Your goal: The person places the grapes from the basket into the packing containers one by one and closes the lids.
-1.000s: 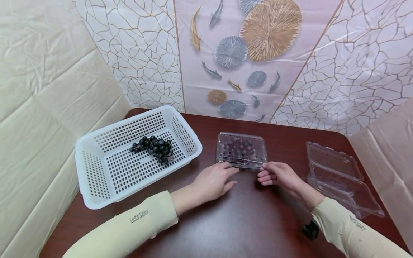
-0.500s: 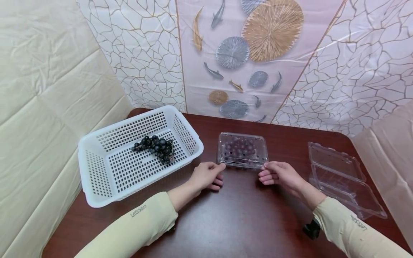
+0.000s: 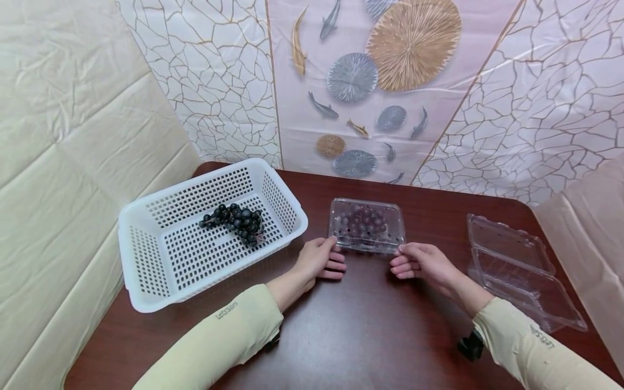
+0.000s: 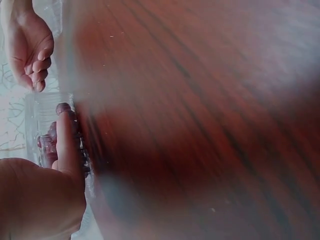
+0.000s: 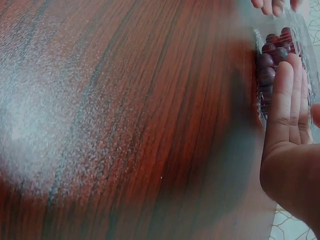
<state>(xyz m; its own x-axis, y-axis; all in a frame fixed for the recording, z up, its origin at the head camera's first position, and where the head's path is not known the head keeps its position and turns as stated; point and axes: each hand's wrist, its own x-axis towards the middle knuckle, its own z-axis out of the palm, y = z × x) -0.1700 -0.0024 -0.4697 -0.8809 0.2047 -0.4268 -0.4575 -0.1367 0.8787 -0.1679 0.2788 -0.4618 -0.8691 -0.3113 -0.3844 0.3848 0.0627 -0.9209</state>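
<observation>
A clear plastic clamshell box [image 3: 366,244] with a closed lid stands on the table, and dark red grapes [image 3: 363,221] show through it. At its front left corner is my left hand [image 3: 314,261], thumb up by the corner and fingers fairly straight in front of the box. My right hand [image 3: 425,266] is at the front right corner, thumb by the edge and fingers loosely bent. In the right wrist view its fingers [image 5: 284,95] lie extended before the box, the thumb apart. Whether either thumb touches the plastic is hard to tell.
A white perforated basket [image 3: 125,260] with a bunch of black grapes [image 3: 239,221] stands on the left. On the right lies an open clear clamshell box [image 3: 512,265]. Patterned cloth [image 3: 312,124] hangs behind the dark red-brown table [image 3: 361,336].
My left hand has drawn back from the box's front edge to its left corner, and its fingers have spread. My right hand stays at the right corner. The box has hardly moved.
</observation>
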